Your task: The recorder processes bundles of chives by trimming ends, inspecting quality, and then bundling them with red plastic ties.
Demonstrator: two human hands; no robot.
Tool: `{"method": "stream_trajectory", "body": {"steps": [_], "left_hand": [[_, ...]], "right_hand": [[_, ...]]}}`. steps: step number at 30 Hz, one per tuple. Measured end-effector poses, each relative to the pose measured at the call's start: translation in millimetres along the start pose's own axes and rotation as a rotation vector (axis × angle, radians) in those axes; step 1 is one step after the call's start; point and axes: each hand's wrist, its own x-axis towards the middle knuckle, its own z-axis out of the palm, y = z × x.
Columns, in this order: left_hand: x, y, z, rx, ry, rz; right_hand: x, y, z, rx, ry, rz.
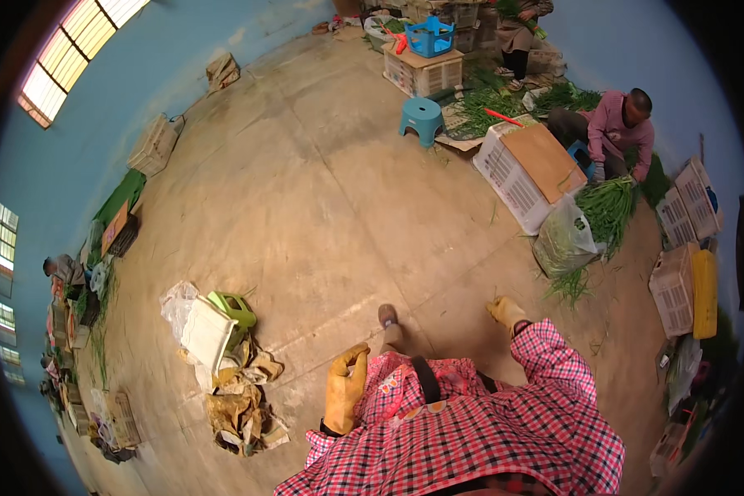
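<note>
My left hand (pixel 347 387) wears a yellow-tan work glove and hangs by the red checked clothing at my waist. Its fingers curl loosely with a gap at the thumb, and nothing shows in it. Farther to my right is my right hand (pixel 506 311), gloved alike, held out over the concrete floor (pixel 359 242) with no object visible in it. One shoe (pixel 387 315) of mine shows between the hands. Left of my left hand lie crumpled brown paper or sacking (pixel 242 415), a white plastic crate or board (pixel 206 332) and a small green stool (pixel 235 310).
Ahead right, a seated person (pixel 620 130) handles long green leafy stalks (pixel 607 208) beside a plastic bag (pixel 564 239) and white crate (pixel 511 173). A teal stool (pixel 422 118) stands beyond. Crates (pixel 676 288) line the right wall. More people work at far left and top.
</note>
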Motion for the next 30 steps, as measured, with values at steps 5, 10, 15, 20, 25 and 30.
{"method": "stream_trajectory", "body": {"steps": [5, 10, 15, 20, 25, 30], "left_hand": [[156.4, 35.8, -20.4, 0.018, 0.02, 0.026], [315.3, 86.7, -20.9, 0.137, -0.033, 0.136], [459.5, 113.4, 15.4, 0.18, -0.192, 0.268], [582.6, 165.2, 45.0, 0.169, -0.291, 0.286], [703.4, 185.5, 56.1, 0.107, -0.264, 0.215], [810.4, 228.1, 60.1, -0.005, -0.245, -0.053]], "right_hand": [[92.2, -83.4, -18.2, 0.106, 0.017, 0.185], [128.1, -77.9, 27.0, 0.074, -0.273, 0.273], [152.2, -43.1, 72.4, -0.145, -0.305, 0.25], [258.2, -74.2, 45.9, -0.145, -0.344, 0.211], [426.0, -151.0, -34.8, -0.427, -0.349, -0.241], [591.8, -335.5, -175.9, 0.192, 0.081, 0.091]]}}
